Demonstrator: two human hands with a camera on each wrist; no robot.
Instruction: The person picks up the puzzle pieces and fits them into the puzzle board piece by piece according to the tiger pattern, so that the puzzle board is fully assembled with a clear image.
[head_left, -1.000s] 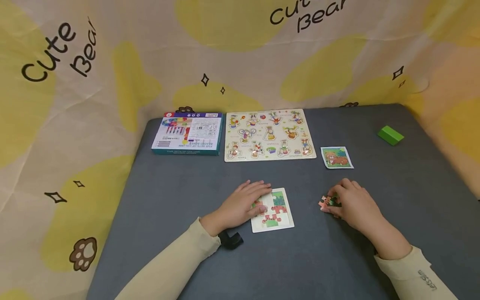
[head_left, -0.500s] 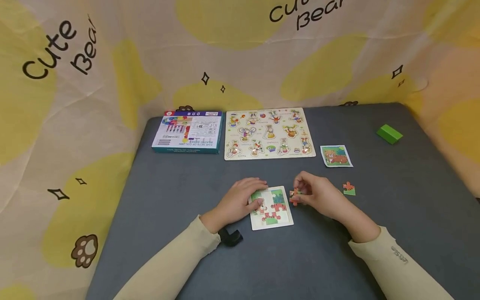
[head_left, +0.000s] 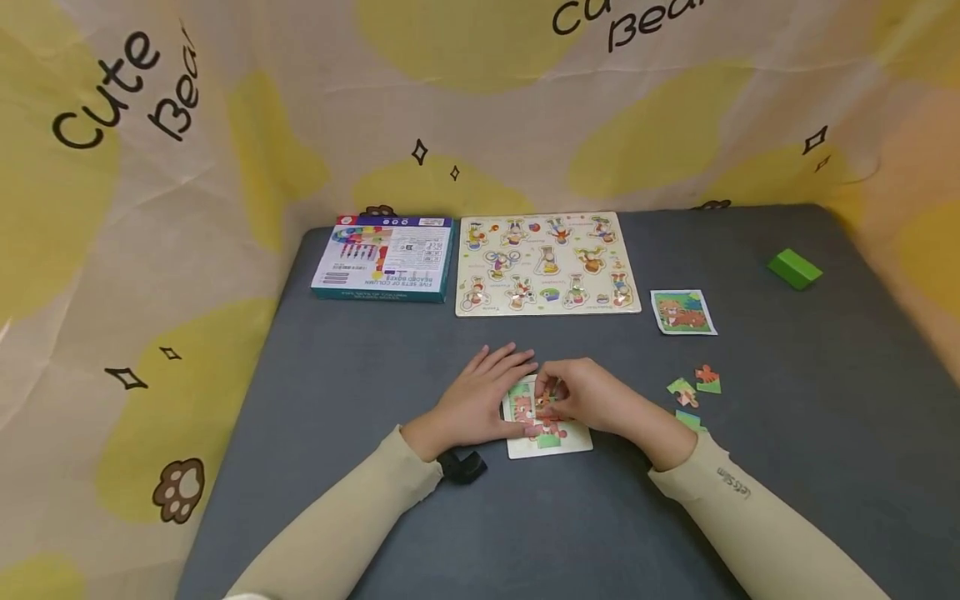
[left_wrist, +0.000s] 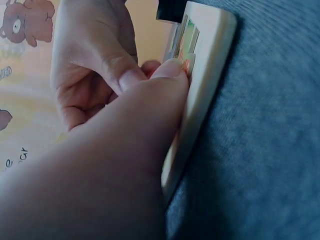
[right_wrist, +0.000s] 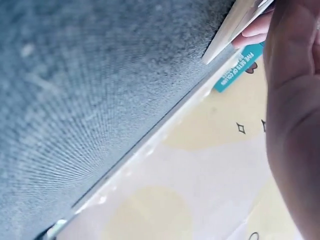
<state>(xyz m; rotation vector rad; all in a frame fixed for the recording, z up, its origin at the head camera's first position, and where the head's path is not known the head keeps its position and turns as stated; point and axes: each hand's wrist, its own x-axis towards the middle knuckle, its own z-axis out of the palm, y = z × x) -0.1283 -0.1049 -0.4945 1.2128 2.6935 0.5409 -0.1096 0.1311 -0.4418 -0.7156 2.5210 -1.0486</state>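
Observation:
A small white-framed jigsaw board (head_left: pixel 573 445) lies on the table, partly filled with green and orange pieces. My left hand (head_left: pixel 480 404) rests along its left side, fingers spread straight and thumb over the front of the picture. In the left wrist view that thumb presses at the frame (left_wrist: pixel 212 55). Over the middle of the board, my right hand (head_left: pixel 600 400) pinches an orange puzzle piece (head_left: pixel 543 402) between thumb and fingers, which largely cover it. Loose pieces lie right of the board: one orange and green (head_left: pixel 707 379), one pale green (head_left: pixel 683 392), one partly behind the right sleeve (head_left: pixel 689 419).
A picture card (head_left: pixel 684 313) of an orange animal lies behind the loose pieces. Farther back are a boxed set (head_left: pixel 382 262), a wooden figure puzzle (head_left: pixel 547 265) and a green block (head_left: pixel 795 269). A patterned cloth (head_left: pixel 480 108) hangs behind the table.
My right hand has come left from the loose pieces to over the board, bringing a piece. Several pieces it covered at first now show on the table. My left hand stays at the board.

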